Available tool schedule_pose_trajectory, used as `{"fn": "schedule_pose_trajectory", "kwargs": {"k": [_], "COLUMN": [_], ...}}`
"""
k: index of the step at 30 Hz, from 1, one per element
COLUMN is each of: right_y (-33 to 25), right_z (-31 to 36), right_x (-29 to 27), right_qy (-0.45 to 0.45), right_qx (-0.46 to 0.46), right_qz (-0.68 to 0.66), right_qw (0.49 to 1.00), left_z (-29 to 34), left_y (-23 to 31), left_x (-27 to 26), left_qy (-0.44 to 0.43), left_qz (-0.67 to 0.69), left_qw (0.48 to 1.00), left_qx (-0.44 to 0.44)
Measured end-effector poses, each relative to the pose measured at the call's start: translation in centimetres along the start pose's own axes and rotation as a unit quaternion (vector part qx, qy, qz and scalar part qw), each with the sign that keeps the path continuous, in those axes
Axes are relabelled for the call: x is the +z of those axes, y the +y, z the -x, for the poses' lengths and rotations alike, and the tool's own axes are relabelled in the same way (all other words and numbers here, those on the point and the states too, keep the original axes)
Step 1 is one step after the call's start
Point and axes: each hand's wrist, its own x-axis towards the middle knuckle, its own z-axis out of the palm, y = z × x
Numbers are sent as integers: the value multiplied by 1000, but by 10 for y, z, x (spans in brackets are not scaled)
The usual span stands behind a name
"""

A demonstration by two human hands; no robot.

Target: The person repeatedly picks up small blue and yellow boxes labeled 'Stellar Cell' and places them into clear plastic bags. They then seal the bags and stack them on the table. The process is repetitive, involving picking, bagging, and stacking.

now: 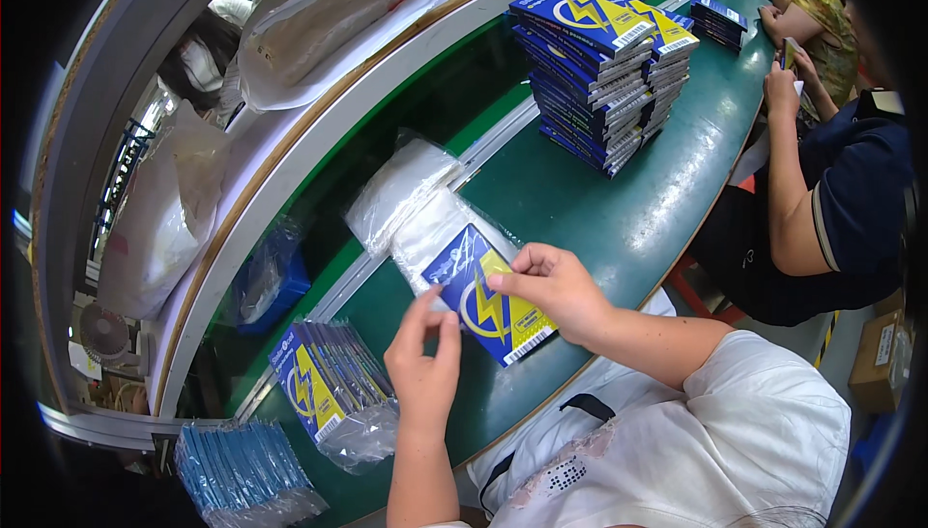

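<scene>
A flat blue and yellow box (488, 301) with a lightning-bolt print is tilted in front of me over the worktable. My right hand (551, 286) pinches its right edge between thumb and fingers. Beside its left edge is my left hand (425, 344), thumb and index finger apart, the fingertips close to or touching the box. Shine on its face suggests clear film, but I cannot tell whether it is bagged. Partly under and behind the box lies a pile of clear plastic bags (411, 204).
Tall stacks of similar boxes (590, 83) stand at the far right. Left of my hands are a row of bagged boxes (333, 378) and blue bagged packs (246, 470). A shelf at left carries large plastic bags (329, 44). A co-worker (822, 180) sits at right along the green table (667, 199).
</scene>
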Motion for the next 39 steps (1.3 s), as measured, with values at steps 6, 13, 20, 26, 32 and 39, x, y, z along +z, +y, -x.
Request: {"fn": "schedule_pose_trajectory", "kwargs": {"k": [6, 13, 20, 26, 32, 39], "right_y": [-18, -57, -51, -27, -68, -184], "right_z": [13, 15, 33, 39, 30, -73], "right_x": [10, -3, 1, 26, 31, -21], "right_qy": [-64, -235, 2, -317, -334, 231], "right_qx": [-12, -153, -499, -444, -515, -549], "right_qz": [148, 329, 277, 256, 290, 616], "right_qw": [987, 902, 821, 798, 734, 516], "left_z": [3, 0, 16, 21, 27, 35], "left_y": [12, 26, 32, 32, 75, 20], "left_x": [18, 4, 12, 4, -49, -122], "left_qy": [24, -56, -268, -179, 45, 197], "left_qz": [412, 497, 496, 534, 381, -345], "left_qw": [894, 840, 801, 771, 903, 917], "left_qx": [-176, -211, -201, -295, -192, 27]}}
